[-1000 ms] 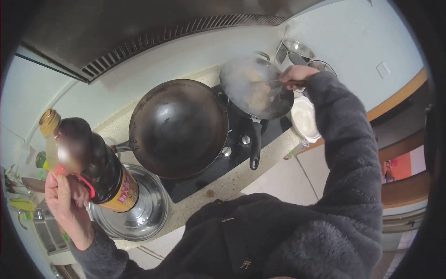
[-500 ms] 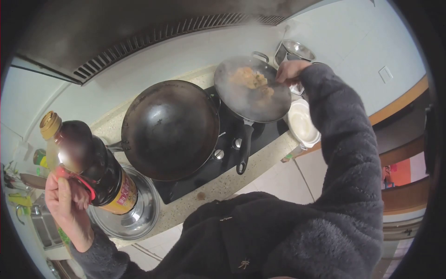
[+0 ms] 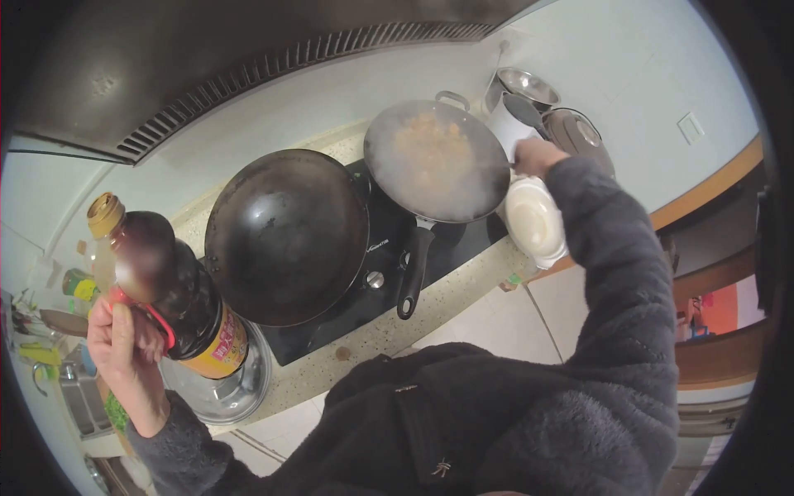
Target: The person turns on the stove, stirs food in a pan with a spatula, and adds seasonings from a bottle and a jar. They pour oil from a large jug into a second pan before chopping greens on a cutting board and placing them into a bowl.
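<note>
My left hand [image 3: 124,351] is closed around the red handle of a large soy sauce bottle [image 3: 178,277], which has dark liquid, a gold cap and a yellow label. The bottle leans in front of a shiny metal lid or tray [image 3: 258,384]. At the right rim of a steaming frying pan [image 3: 376,178], my right hand [image 3: 536,157] is closed. A thin dark piece reaches from its fingers towards the pan, but I cannot make out what it is. Brownish-orange food [image 3: 430,149] lies spread in the pan, blurred by steam.
A dark wok [image 3: 285,240] occupies the left side of the black stove [image 3: 314,337]. Right of the frying pan stand a white oval dish [image 3: 536,219], a brown-lidded appliance [image 3: 579,136] and a metal bowl [image 3: 529,87]. The range hood [image 3: 248,41] overhangs the back. A sink [image 3: 87,405] lies far left.
The food has gone from a lump to a wider spread in the pan. My right hand has shifted slightly right and down. My left hand still holds the bottle; the view has shifted a little.
</note>
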{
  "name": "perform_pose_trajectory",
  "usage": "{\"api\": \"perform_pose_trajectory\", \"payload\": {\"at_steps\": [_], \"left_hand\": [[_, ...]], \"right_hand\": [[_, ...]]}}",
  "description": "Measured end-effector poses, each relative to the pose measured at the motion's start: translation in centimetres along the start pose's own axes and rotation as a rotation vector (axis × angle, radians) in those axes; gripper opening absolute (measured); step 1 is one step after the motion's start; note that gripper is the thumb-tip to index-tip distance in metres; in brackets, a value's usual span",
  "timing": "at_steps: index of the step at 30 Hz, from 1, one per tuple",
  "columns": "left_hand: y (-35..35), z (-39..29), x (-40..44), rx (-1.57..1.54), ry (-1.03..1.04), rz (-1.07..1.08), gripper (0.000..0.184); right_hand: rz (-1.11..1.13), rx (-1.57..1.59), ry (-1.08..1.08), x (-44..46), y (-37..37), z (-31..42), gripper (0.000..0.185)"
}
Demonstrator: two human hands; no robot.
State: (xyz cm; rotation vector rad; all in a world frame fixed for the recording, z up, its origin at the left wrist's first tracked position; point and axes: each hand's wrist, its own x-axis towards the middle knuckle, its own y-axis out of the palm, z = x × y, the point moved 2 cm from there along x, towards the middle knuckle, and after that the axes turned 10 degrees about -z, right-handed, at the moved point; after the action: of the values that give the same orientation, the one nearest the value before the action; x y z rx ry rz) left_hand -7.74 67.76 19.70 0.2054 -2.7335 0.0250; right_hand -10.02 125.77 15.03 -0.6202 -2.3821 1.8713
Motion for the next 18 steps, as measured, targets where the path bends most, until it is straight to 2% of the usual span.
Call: {"api": "perform_pose_trajectory", "payload": {"at_steps": [3,6,11,15,17,18], "left_hand": [[0.6,-0.5,-0.2,0.015,-0.033,-0.004,0.035],[0.5,-0.7,-0.2,-0.050,-0.095,-0.034,0.034],[0.2,-0.4,-0.6,-0.093,-0.069,0.015,0.032],[0.6,-0.2,-1.1,-0.102,-0.051,0.042,0.030],[0.9,-0.5,-1.2,-0.079,-0.057,0.049,0.033],[1.0,-0.5,-1.2,-0.071,-0.065,0.048,0.034]], "right_hand": [[-0.074,0.076,0.001,1.4,-0.7,1.0,0.024],[-0.044,0.047,0.001,-0.5,-3.3,0.9,0.025],[0.347,0.233,-0.004,-5.3,-6.0,0.6,0.024],[0.546,0.291,-0.103,-4.4,-3.8,3.6,0.028],[0.376,0.416,-0.109,-1.9,-1.6,5.7,0.013],[0.339,0.444,-0.113,-0.5,-1.1,6.0,0.013]]}}
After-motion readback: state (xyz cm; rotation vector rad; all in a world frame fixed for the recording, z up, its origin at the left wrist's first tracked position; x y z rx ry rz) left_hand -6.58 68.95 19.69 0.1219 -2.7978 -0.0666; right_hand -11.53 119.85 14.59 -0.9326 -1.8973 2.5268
